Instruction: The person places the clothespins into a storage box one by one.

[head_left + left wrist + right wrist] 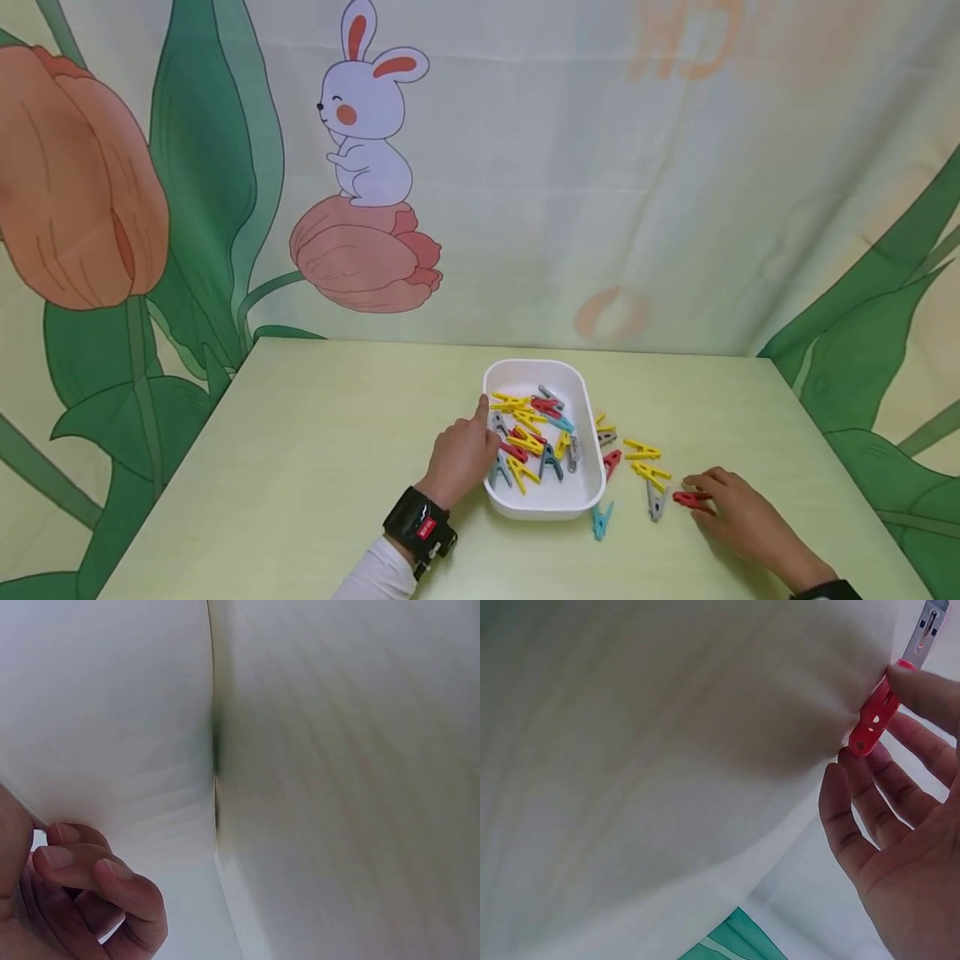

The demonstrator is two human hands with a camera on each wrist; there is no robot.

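One red peg (685, 499) is pinched in the grip of the right hand (738, 515), toward the right edge of the bench (300, 467), while the left hand (461, 455) clasps the tray (543, 514) by its side, presumably to steady it.

You can make out faint orange lettering (667, 46) at the upper right of the pale, printed fabric backdrop (517, 183): one character resembles an H, beside a rounded one you cannot pin down, so no word reads. Your black left-wrist strap (406, 510) bears a small red rectangular label (426, 529), its pale marks too small to read.
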